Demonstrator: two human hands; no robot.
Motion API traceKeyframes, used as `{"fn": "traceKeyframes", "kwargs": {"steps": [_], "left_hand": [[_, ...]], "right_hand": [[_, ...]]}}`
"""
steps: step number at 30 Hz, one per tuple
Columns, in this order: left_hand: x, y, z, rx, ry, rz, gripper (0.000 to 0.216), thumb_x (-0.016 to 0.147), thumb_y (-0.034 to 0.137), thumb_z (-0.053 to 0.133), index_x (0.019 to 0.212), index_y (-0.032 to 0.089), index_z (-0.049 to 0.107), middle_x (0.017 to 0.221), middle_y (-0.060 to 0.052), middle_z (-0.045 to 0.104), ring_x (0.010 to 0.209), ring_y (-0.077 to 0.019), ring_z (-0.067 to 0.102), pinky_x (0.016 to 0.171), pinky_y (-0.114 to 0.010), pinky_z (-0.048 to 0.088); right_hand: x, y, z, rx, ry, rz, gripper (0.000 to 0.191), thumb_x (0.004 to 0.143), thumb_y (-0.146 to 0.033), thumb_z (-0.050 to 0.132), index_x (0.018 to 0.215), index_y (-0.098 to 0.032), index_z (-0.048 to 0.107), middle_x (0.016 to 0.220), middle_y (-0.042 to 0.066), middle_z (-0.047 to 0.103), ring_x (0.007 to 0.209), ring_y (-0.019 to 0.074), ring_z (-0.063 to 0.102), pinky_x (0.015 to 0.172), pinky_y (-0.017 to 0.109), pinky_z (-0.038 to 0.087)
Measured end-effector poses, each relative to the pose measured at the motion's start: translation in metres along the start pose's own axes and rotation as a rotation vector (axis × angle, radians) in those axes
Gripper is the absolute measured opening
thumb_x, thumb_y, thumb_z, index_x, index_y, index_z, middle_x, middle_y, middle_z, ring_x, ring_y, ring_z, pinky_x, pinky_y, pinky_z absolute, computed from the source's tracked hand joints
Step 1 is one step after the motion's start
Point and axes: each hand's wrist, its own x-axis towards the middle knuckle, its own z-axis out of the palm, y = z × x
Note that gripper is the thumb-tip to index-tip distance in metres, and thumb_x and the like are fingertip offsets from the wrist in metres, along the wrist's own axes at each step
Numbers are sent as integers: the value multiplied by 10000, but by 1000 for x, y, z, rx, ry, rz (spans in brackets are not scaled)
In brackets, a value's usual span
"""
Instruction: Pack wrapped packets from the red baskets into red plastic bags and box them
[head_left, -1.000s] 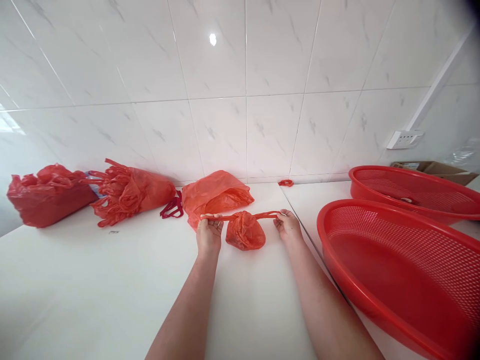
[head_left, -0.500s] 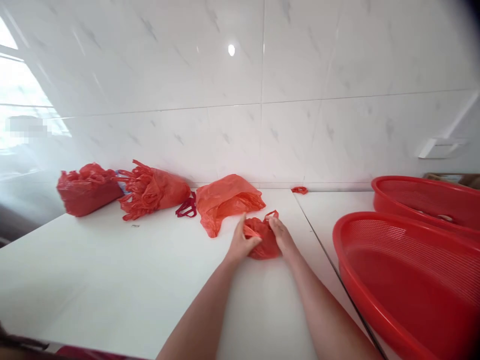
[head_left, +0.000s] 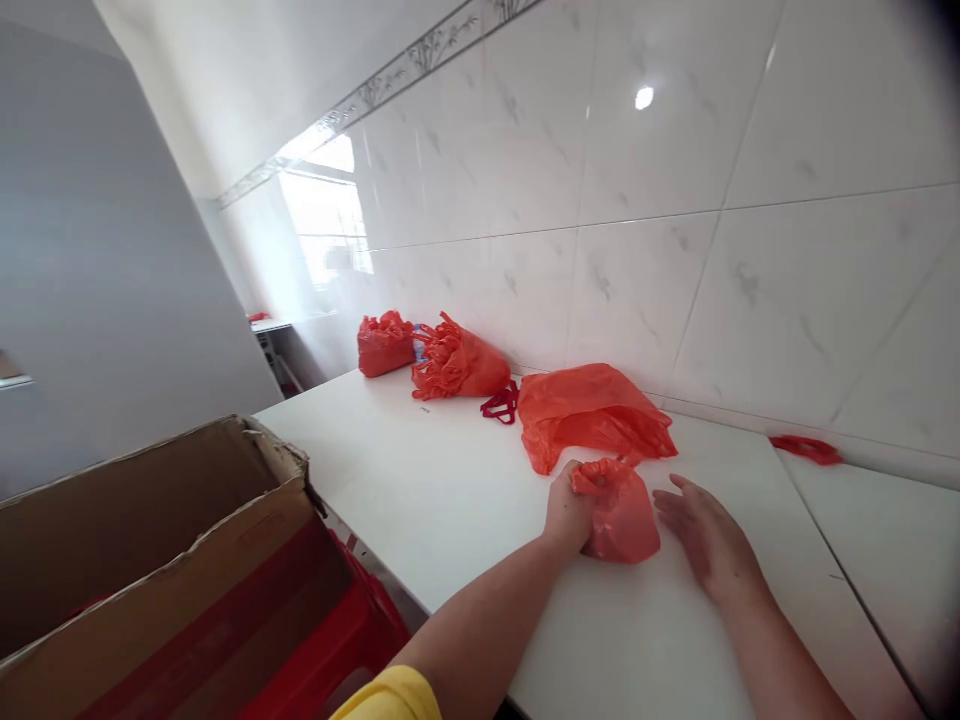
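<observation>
Bag (head_left: 624,520) aslant, neck (head_left: 596,474) at left hand (head_left: 568,512)

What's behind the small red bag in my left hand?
A larger red bag lies beyond it on the table. What the small bag covers there cannot be seen.

We see a long, flat white tabletop (head_left: 420,480), our clock centred on its middle, with a straight dark seam (head_left: 840,568) past three o'clock. On it we find, towards ten and eleven, a bulging red plastic bag (head_left: 385,348) and a bunched orange-red plastic bundle (head_left: 466,365); near twelve, a dark-red strap-like loop (head_left: 509,398); towards one, a wide, limp orange-red plastic bag (head_left: 581,395); towards three, a flattened red loop (head_left: 810,450).
</observation>
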Motion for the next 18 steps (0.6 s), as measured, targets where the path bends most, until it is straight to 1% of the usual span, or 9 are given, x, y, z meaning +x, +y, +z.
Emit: {"fn": "traceKeyframes", "kwargs": {"steps": [2,4,6,8,10,13,15,18], "left_hand": [[-8,4,-13,-60,0,-38,53,682,205,529,708,170,499,696,-12,551,611,-114,479,570,-237,415],[-16,9,-30,-70,15,-54,62,674,214,540,682,171,497,690,-22,560,608,-122,480,570,-249,417],[-23,14,-51,-19,82,-41,53,685,218,520,696,172,497,700,-24,573,613,-128,495,577,-257,427],[-27,19,-78,75,175,-17,47,694,221,499,699,175,496,695,-16,575,620,-132,504,580,-257,427],[-29,26,-110,183,275,21,44,692,221,494,682,179,501,691,-5,578,645,-137,510,600,-255,423],[-29,43,-166,320,409,61,53,669,212,502,696,181,534,702,2,589,697,-152,523,652,-263,424],[-29,62,-206,404,510,77,102,659,210,508,743,182,557,715,7,593,718,-162,528,687,-275,425],[-29,98,-270,512,650,104,166,653,200,512,811,185,560,734,22,578,736,-160,514,715,-283,420]], "right_hand": [[1,0,-3,-31,25,40,465,694,-504,703,1068,-238,625,913,53,700,910,179,645,750,245,547],[2,2,-5,-100,5,43,443,691,-502,707,1037,-232,643,965,59,692,936,173,636,732,215,551],[4,5,-7,-158,-18,20,436,686,-502,710,1019,-225,654,976,60,688,937,169,633,725,199,553],[7,10,-9,-184,-24,-5,433,680,-497,714,1003,-214,659,957,61,687,927,171,635,723,202,556],[10,13,-10,-188,-25,-21,432,677,-493,714,996,-207,659,946,63,687,919,174,639,729,216,560],[12,14,-9,-196,-24,-29,433,676,-492,710,994,-204,653,938,63,689,896,178,644,741,245,561],[11,13,-7,-202,-22,-32,433,676,-483,707,998,-198,649,919,65,692,889,184,644,759,269,557],[6,10,-1,-192,-18,-48,420,673,-454,707,990,-185,646,891,67,694,887,193,644,776,298,550]]}}
